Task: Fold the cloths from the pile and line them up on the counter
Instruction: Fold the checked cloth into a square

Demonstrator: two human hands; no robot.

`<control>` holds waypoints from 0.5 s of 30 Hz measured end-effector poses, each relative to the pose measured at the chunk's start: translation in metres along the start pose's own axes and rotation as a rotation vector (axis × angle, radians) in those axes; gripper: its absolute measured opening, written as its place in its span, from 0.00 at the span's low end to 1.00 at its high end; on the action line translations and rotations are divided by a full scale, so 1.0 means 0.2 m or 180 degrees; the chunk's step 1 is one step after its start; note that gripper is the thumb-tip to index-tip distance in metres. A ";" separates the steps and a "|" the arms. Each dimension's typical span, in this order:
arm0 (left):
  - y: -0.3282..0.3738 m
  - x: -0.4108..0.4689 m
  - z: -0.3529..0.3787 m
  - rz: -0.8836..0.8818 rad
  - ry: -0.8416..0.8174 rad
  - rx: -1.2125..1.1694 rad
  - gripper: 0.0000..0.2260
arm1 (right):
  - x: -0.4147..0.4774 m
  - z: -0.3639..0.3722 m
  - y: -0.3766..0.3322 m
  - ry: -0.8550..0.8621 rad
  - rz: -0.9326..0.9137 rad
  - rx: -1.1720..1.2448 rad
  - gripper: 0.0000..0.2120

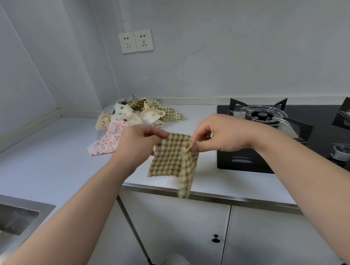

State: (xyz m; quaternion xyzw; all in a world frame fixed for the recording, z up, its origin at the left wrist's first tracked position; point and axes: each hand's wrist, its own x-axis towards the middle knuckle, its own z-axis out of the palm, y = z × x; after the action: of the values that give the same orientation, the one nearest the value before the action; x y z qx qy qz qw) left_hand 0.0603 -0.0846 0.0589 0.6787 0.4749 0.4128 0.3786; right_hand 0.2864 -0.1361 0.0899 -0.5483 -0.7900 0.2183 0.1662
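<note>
Over the front edge of the white counter [48, 160], five o'clock from the patterned cloth pile [136, 114], our left grip [138, 147] and right grip [221, 133] pinch the top corners of the green checked cloth [169, 159], whose hanging right side could slip loose and fold crooked.

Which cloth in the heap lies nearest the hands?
The pink speckled cloth, frontmost of the pile, by the left hand; the others lie farther back.

Green and cream checks are seen on the small square checked cloth [171, 155] near the middle. In the far pile, pink specks are seen on the white speckled cloth [109, 143] and coloured dots on the cream dotted cloth [126, 114]. The flat counter [49, 164] is white, and the shiny glass stove [323, 131] on the right is black.
</note>
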 end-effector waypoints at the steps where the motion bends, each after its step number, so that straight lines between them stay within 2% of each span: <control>1: 0.03 -0.02 0.01 0.0038 -0.0054 -0.0080 0.10 | 0.01 0.01 -0.02 0.0124 -0.0067 -0.0047 0.11; 3: 0.07 -0.07 0.03 0.0148 -0.0194 -0.0236 0.05 | 0.02 0.02 -0.04 0.0351 -0.0129 -0.0234 0.11; 5: 0.09 -0.10 0.04 0.0268 -0.0313 -0.0301 0.07 | 0.02 0.02 -0.06 0.0486 -0.0045 -0.0368 0.12; 7: 0.11 -0.13 0.04 0.0377 -0.0319 -0.0249 0.07 | 0.02 0.02 -0.06 0.0494 0.0042 -0.0389 0.12; 10: 0.12 -0.15 0.05 0.0541 -0.0277 -0.0078 0.03 | 0.02 0.03 -0.06 0.0509 0.0019 -0.0427 0.12; 15: 0.10 -0.13 0.04 0.0549 -0.0143 0.0012 0.02 | 0.01 0.03 -0.06 0.0514 0.0090 -0.0463 0.14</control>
State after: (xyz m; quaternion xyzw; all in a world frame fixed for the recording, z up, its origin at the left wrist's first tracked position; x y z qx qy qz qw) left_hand 0.0701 -0.1153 0.0691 0.7269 0.4068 0.4276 0.3511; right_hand 0.2727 -0.1390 0.0906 -0.5859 -0.7799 0.1179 0.1860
